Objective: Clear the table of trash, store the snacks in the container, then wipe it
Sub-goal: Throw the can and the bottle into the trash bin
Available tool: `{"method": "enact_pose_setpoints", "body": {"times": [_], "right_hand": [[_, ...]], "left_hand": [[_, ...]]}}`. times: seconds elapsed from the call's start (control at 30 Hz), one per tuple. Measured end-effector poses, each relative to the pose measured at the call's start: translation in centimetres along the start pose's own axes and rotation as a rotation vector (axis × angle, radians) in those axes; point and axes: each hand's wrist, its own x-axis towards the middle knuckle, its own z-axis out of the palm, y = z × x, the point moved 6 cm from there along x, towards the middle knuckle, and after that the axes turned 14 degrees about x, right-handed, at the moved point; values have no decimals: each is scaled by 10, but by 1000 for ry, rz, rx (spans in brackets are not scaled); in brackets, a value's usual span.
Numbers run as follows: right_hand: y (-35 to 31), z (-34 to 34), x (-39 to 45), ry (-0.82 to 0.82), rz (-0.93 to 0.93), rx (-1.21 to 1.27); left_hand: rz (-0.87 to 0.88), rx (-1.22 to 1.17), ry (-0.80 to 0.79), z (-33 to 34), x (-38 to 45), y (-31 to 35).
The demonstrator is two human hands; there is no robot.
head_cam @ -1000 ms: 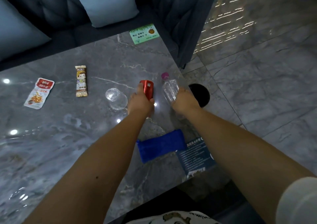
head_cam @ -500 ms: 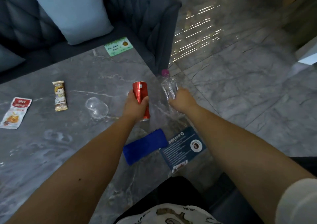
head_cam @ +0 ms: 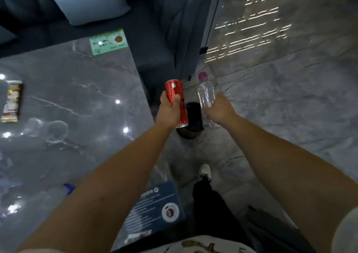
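My left hand [head_cam: 168, 111] grips a red can [head_cam: 175, 97], held in the air past the right edge of the grey marble table [head_cam: 77, 101]. My right hand [head_cam: 219, 111] grips a clear plastic bottle [head_cam: 206, 95] with a pink cap. Both hang over a dark round bin [head_cam: 193, 117] on the floor, between and below the two hands. On the table lie a clear plastic cup [head_cam: 55, 131] on its side and a snack bar [head_cam: 11, 101] at the left edge. My left forearm covers most of a blue cloth [head_cam: 68, 187].
A green card [head_cam: 108, 41] lies at the table's far corner and a dark blue leaflet [head_cam: 155, 210] at its near corner. A dark sofa with a pale cushion [head_cam: 87, 0] stands behind the table. My leg and shoe [head_cam: 204, 171] are on the tiled floor.
Both hands lifted the can and the bottle off the table and carried them right, out over the bin on the floor. The view turned right; the red snack packet left the frame.
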Motion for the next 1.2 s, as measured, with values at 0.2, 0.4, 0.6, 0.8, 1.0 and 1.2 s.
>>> {"method": "enact_pose_setpoints", "body": {"times": [0.2, 0.4, 0.6, 0.8, 1.0, 1.2], "right_hand": [[60, -7, 82, -103, 12, -59], [133, 51, 156, -145, 108, -41], [237, 119, 225, -169, 180, -57], [250, 132, 246, -151, 191, -63], [249, 145, 258, -174, 240, -50], [268, 148, 232, -234, 282, -139]], "left_hand": [[-233, -3, 77, 62, 45, -29], [-321, 64, 109, 119, 117, -91], [-367, 151, 184, 169, 170, -139], [-416, 178, 122, 203, 190, -182], [-372, 230, 141, 210, 203, -196], [-424, 257, 134, 211, 191, -207]]}}
